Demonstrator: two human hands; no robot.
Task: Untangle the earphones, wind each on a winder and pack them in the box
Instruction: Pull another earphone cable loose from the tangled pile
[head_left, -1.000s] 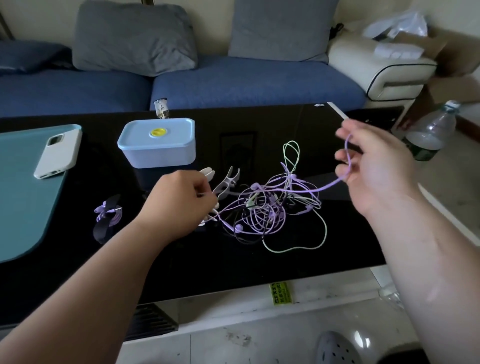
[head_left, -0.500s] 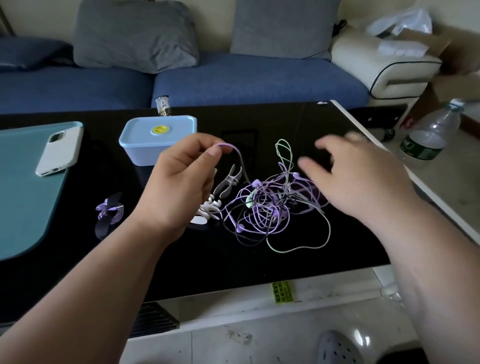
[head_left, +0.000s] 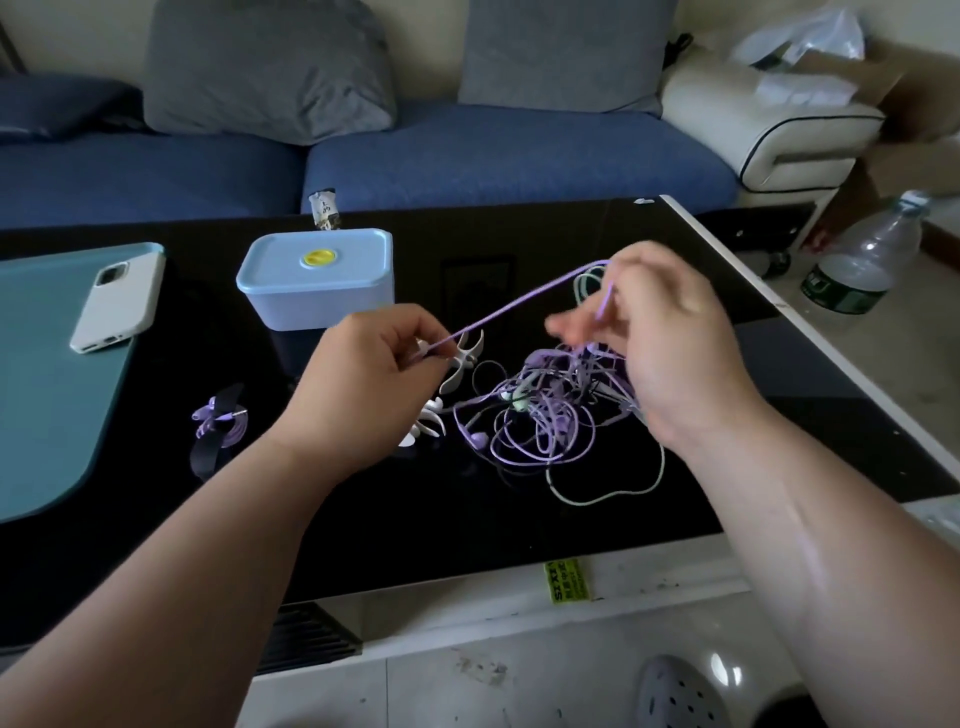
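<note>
Both hands work a thin purple earphone cable (head_left: 524, 299) drawn taut above a glossy black table (head_left: 363, 519): the left hand (head_left: 369, 384) pinches one end, the right hand (head_left: 660, 338) grips the other over a tangled heap of purple and pale green earphone cords (head_left: 545, 415). White plastic winders (head_left: 460, 364) lie just beside the heap. A lidded pale blue plastic box (head_left: 317, 280) sits behind the left hand, and an already wound purple earphone (head_left: 221, 421) lies to its left.
</note>
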